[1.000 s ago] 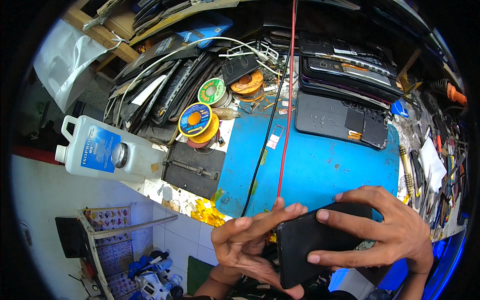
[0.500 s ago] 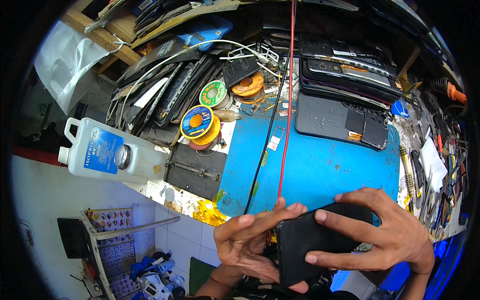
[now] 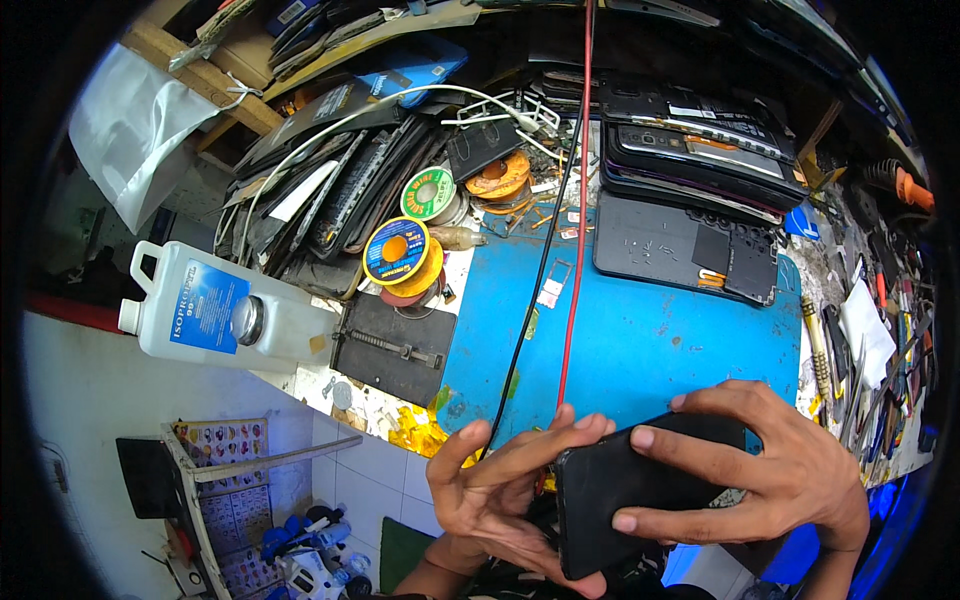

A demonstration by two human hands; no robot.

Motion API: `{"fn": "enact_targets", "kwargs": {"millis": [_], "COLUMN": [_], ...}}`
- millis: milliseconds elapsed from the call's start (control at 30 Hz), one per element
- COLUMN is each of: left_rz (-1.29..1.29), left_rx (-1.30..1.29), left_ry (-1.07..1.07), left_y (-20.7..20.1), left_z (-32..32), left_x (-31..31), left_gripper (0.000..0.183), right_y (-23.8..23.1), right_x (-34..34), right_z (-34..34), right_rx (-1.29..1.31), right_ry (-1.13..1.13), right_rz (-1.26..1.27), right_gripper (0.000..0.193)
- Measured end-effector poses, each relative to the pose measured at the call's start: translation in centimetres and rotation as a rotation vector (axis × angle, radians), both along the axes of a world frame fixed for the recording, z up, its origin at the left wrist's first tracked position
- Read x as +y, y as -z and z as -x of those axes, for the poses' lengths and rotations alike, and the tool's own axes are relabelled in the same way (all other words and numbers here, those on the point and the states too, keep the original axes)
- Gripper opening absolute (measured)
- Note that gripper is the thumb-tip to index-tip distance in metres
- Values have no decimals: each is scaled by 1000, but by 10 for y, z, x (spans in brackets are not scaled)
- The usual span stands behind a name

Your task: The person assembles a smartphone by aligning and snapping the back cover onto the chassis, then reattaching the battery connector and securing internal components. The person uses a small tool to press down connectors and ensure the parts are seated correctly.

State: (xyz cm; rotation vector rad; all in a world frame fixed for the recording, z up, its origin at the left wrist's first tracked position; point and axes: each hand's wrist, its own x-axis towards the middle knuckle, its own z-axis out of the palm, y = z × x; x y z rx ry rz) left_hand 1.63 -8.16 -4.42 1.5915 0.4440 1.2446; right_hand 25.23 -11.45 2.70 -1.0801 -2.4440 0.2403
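Down at about five o'clock, over the near edge of the desk (image 3: 640, 350), both hands have a black phone (image 3: 625, 495) between them. It is a flat, dark slab with rounded corners and a dull sheen, showing a plain face with no lit screen; whether that is the back or the glass I cannot tell. Its long axis runs from roughly seven o'clock, down by the wrists, up toward two o'clock.

The right hand (image 3: 775, 475) lies to the phone's three o'clock side and comes over its top, with the fingers (image 3: 690, 455) spread flat across the face and the thumb hidden under the far edge; this grip is clamped on the phone and does most of the holding. The left hand (image 3: 500, 485) sits at the phone's nine o'clock, with the fingers mostly apart and only their tips and the thumb laid along the left long edge and lower corner, more a steadying touch than a closed grip.

Just behind the hands a black cable (image 3: 540, 270) and a red cable (image 3: 575, 230) drop side by side toward six o'clock across the blue mat. At nine o'clock lies a white plastic jug (image 3: 225, 320) on its side, with solder spools (image 3: 398, 252) near eleven.
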Motion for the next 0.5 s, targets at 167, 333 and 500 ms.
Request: {"fn": "enact_targets", "kwargs": {"millis": [167,333,500], "left_rz": [13,26,29], "left_rx": [-44,-27,-8], "left_ry": [7,-14,-42], "left_y": [4,2,-1], "left_z": [-1,-2,-2], "left_x": [1,-2,-4], "left_gripper": [126,126,127], "right_y": [0,2,3], "right_x": [0,1,2], "right_z": [1,-1,-2], "right_rx": [-8,-1,-1], "right_ry": [5,0,-16], "right_rz": [-8,-29,-36], "right_gripper": [45,45,45]}}
